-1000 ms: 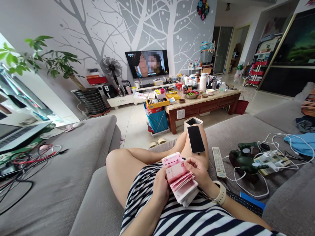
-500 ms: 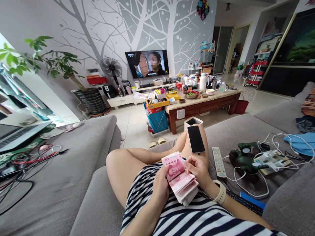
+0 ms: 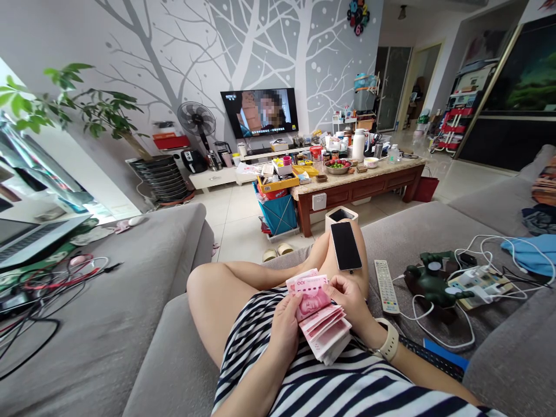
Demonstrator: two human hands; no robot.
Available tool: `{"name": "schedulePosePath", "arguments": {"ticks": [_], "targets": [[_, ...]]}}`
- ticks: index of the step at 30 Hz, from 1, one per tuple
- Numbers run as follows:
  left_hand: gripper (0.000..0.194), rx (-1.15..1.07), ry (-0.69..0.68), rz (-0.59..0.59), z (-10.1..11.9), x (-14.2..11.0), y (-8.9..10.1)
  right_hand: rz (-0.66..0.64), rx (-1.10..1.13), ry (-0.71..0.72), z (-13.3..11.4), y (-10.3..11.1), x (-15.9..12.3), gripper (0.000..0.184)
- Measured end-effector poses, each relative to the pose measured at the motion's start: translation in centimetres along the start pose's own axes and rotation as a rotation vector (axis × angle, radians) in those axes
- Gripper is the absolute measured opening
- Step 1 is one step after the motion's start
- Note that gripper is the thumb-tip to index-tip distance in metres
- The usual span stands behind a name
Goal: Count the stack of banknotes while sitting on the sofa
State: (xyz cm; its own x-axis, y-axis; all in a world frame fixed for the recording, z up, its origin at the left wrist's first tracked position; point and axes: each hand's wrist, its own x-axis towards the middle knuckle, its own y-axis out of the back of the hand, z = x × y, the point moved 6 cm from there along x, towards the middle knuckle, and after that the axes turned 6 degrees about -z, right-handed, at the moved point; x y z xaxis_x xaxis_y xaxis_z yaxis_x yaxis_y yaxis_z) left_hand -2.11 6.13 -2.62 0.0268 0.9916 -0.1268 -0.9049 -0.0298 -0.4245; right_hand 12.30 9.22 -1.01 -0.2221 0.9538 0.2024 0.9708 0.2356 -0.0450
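Note:
A thick stack of pink banknotes [image 3: 313, 302] is bent over above my lap, its lower ends fanned apart toward me. My left hand [image 3: 285, 324] is closed around the stack's left side, thumb on the face of a note. At the upper right edge, my right hand [image 3: 346, 294] pinches a note between thumb and fingers; a pale watch [image 3: 388, 340] is on that wrist. A phone [image 3: 346, 247] with a dark screen lies on my right leg, just beyond the right hand. Part of the stack is hidden behind my left fingers.
On the sofa to the right lie a remote control [image 3: 386, 286], a dark green figure [image 3: 430, 278] and a power strip [image 3: 480, 286] with white cables. Tangled cables [image 3: 47, 289] and a laptop [image 3: 39, 237] sit at left. A cluttered coffee table [image 3: 360, 186] stands ahead.
The upper note has shifted slightly right and turned, and the folded ends below are fanned wider. Both hands stay on the banknotes in nearly the same place.

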Motion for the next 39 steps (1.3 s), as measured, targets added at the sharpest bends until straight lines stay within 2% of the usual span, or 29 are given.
{"name": "schedulePosePath", "arguments": {"ticks": [5, 7, 14, 24, 34, 39], "targets": [[0.022, 0.058, -0.057, 0.150, 0.9, -0.3, 0.5, -0.005, 0.021, 0.010, 0.0, 0.0, -0.1, 0.032], [0.024, 0.065, -0.052, 0.174, 1.2, -0.5, 0.2, -0.011, 0.034, 0.012, 0.0, 0.0, -0.2, 0.032], [0.028, 0.158, -0.050, 0.197, 2.2, -0.9, -0.4, -0.025, 0.077, 0.006, 0.1, -0.2, -0.3, 0.033], [0.019, 0.258, -0.105, 0.146, 2.3, -1.1, -0.4, -0.015, 0.090, 0.003, 0.1, -0.2, -0.3, 0.028], [0.024, 0.235, -0.107, 0.113, 1.9, -0.8, -0.3, 0.012, 0.090, -0.023, 0.4, 0.0, -0.3, 0.026], [0.026, 0.230, -0.082, 0.167, 2.3, -1.1, -0.4, 0.007, 0.103, -0.015, 0.4, 0.0, -0.3, 0.026]]}}
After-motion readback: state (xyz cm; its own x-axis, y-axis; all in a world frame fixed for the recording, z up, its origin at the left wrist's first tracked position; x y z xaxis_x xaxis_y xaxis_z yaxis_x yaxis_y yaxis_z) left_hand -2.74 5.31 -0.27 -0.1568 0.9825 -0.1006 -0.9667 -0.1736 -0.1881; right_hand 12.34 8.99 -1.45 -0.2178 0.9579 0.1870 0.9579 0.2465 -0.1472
